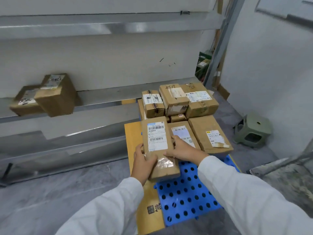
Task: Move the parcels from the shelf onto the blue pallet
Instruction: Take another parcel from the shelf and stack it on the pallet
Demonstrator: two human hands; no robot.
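White sleeves [108,206] led out to both hands, and both were clamped on one parcel [158,146]. The left hand [142,161] gripped its left long edge close to the near end, thumb on top. The right hand [183,150] held the right long edge, thumb lying across the taped top.

That parcel was flat and oblong, label side up. Its long axis ran from the person toward the shelf [105,97], the far end leaning slightly left and the barcodes toward the far end. It sat over the left edge of the pallet [186,199], just beside a second flat parcel [182,133], its near end out over bare blue grid. Whether it rested on the pallet or was held just above it could not be told.

More parcels [179,100] were stacked at the pallet's far edge. A cardboard sheet [149,200] lay along the pallet's left edge. Two parcels [50,95] were on the shelf, near its front edge. A green stool [253,129] stood on the floor beyond the pallet's right edge.
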